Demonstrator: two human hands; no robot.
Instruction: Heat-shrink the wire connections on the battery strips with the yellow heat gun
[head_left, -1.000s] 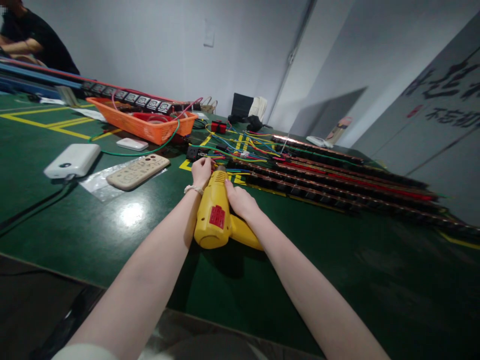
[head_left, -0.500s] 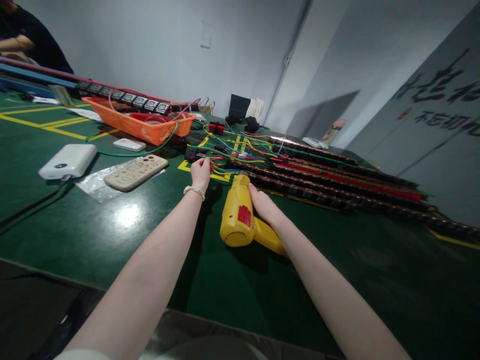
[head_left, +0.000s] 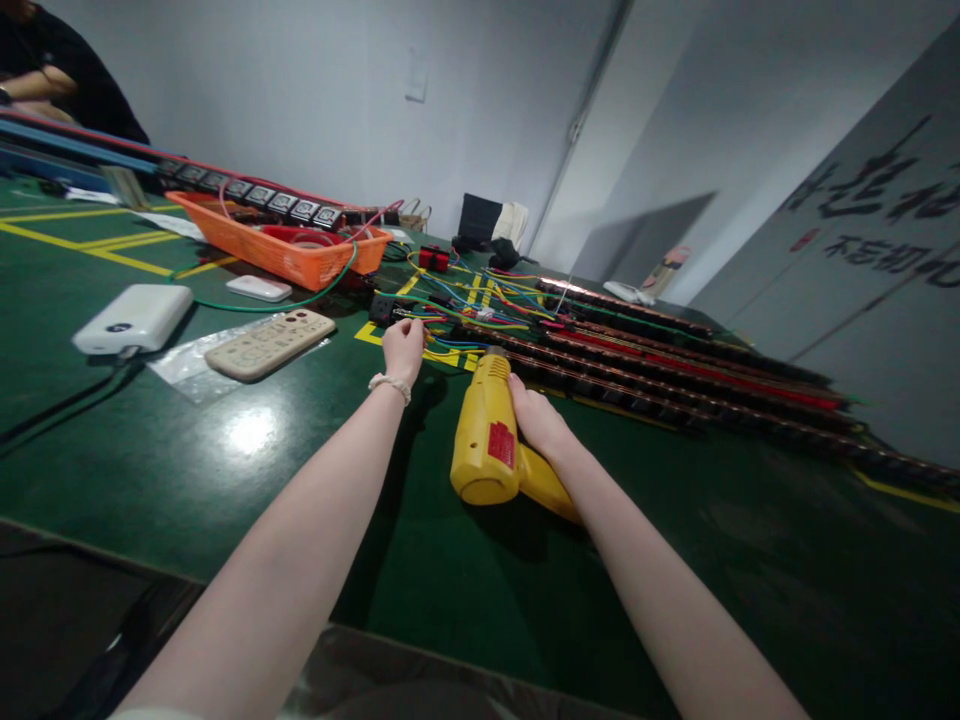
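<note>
My right hand [head_left: 538, 415] is closed on a yellow heat gun [head_left: 486, 440] with a red label, its thumb along the body; the other fingers are hidden. The gun's nozzle points away from me, toward thin coloured wires [head_left: 457, 343]. My left hand [head_left: 403, 350], a pale band at its wrist, is closed in a pinch on these wires, beside a black block [head_left: 384, 308]. Exactly which wires lie between its fingertips is too small to tell. To the right of the wires, long dark strips with copper-coloured edges [head_left: 592, 380] lie side by side on the green table.
An orange basket [head_left: 300, 262] with red cable stands back left. Nearer lie a beige phone case [head_left: 270, 345], a clear plastic bag [head_left: 187, 378], a white power bank [head_left: 135, 320] with a black cable, and a small white case [head_left: 259, 288]. A person [head_left: 67, 80] sits far left.
The heat gun and my right hand have shifted slightly to the right and toward me. My left hand stays almost in place at the wires.
</note>
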